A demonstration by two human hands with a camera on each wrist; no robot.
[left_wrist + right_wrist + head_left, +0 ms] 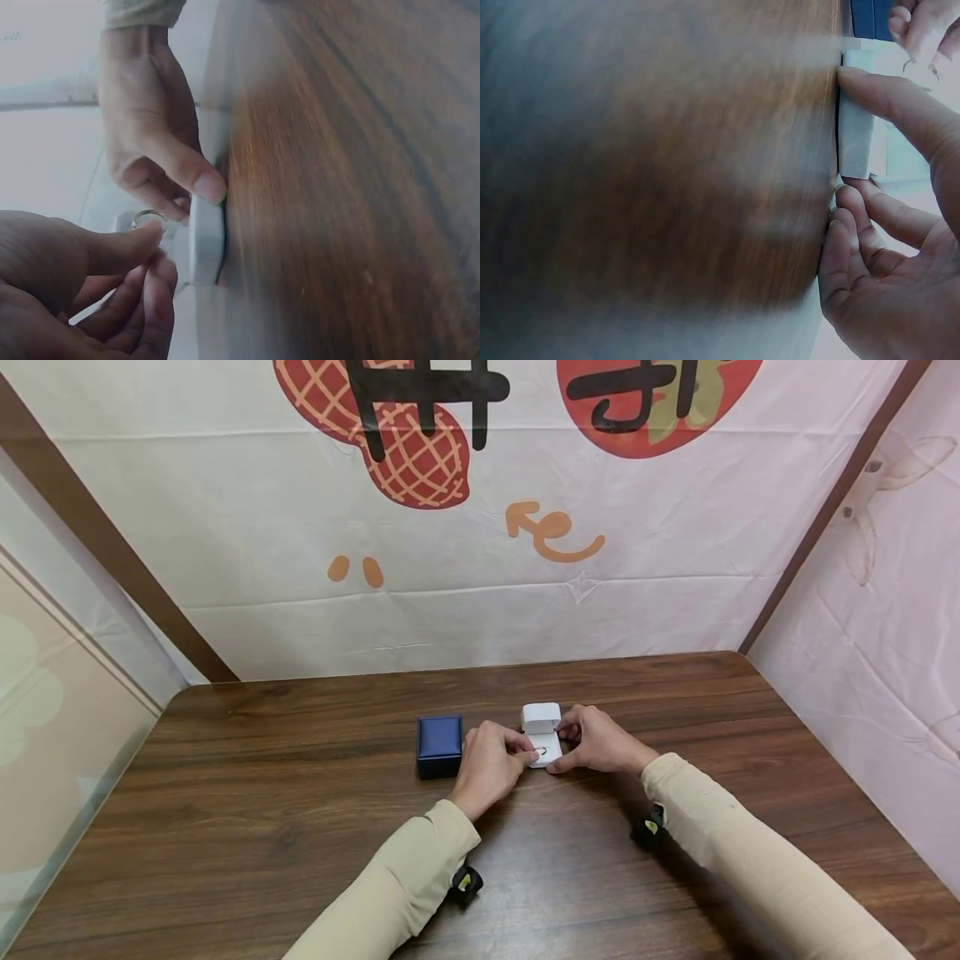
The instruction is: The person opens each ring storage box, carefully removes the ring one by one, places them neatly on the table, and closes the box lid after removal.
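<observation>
A small white ring box stands with its lid raised on the wooden table. From the right side, my right hand grips the box between thumb and fingers; in the right wrist view the thumb lies along one side of its base. My left hand pinches a thin ring between thumb and fingertips, right over the box's white inside. The ring's lower part is hidden behind the thumb in the left wrist view.
A dark blue box, its lid down, stands just left of my left hand. The brown wooden table reaches back to a white printed curtain; another curtain hangs along the right side.
</observation>
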